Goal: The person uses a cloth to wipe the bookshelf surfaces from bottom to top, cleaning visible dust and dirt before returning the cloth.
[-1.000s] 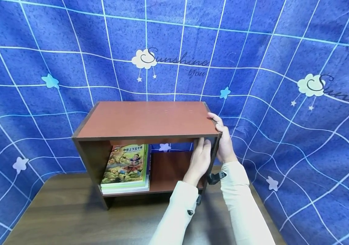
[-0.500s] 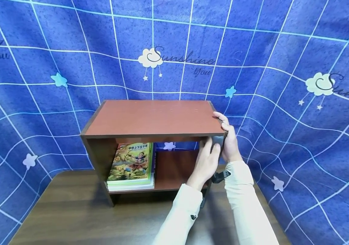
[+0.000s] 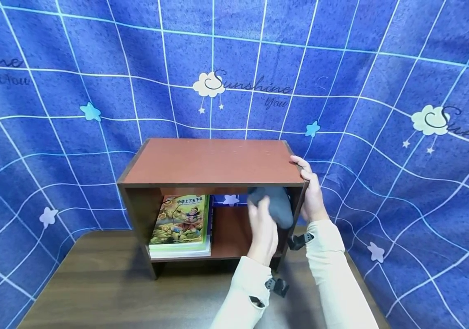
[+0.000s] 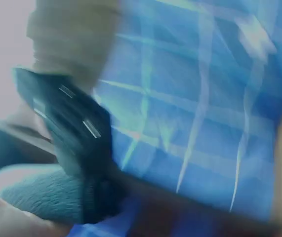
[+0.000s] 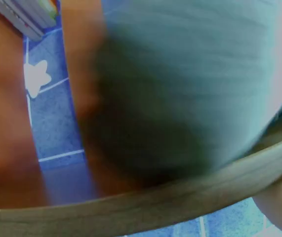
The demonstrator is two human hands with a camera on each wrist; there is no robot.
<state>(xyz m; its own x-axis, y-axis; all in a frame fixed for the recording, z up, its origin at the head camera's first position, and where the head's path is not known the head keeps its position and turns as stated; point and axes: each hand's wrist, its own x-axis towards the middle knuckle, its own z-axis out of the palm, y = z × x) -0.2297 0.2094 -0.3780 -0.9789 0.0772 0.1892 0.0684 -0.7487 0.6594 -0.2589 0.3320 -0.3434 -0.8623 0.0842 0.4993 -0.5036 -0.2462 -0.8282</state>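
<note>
A small brown-red bookshelf [image 3: 213, 160] stands on the table. In its opening, at the right side, my left hand [image 3: 264, 230] holds a dark grey cloth [image 3: 281, 211], soft and bunched; the fingers are blurred. The cloth hangs near the inner face of the right side panel. My right hand [image 3: 313, 194] grips that panel from outside, fingers over its top edge. Close up in the right wrist view, the cloth [image 5: 195, 89] fills much of the picture. The left wrist view is blurred, with the cloth [image 4: 42, 195] against the hand at lower left.
A stack of books [image 3: 181, 219] with a colourful cover lies at the left inside the shelf. Underneath is a wooden table [image 3: 107, 292]. A blue patterned curtain [image 3: 234, 59] hangs close behind. Black camera mounts [image 3: 300, 241] are strapped to the wrists.
My left hand has drawn back from the upper right corner, bringing more of the grey cloth into sight. My right hand keeps its grip on the panel. The head view has shifted slightly.
</note>
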